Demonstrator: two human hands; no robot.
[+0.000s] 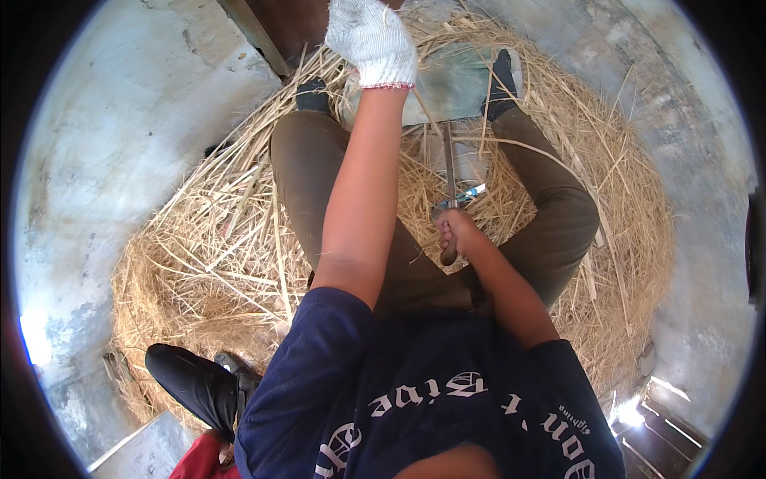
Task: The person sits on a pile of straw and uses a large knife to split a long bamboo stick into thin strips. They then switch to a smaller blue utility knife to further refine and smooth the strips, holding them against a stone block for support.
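My left hand [371, 40], in a white knitted glove, reaches far forward near the top of the picture, fingers curled among the dry straw-like strips [239, 231]; what it holds is hidden. My right hand [456, 235], bare, is closed around the handle of a long knife [451, 172] whose blade points forward between my knees. A greenish flat block [459, 84] lies under my feet in dark socks.
I sit on a concrete floor [120, 120] inside a wide heap of straw. Another person's dark-trousered leg [195, 383] and red garment show at the lower left. A dark beam [255, 32] stands at the top.
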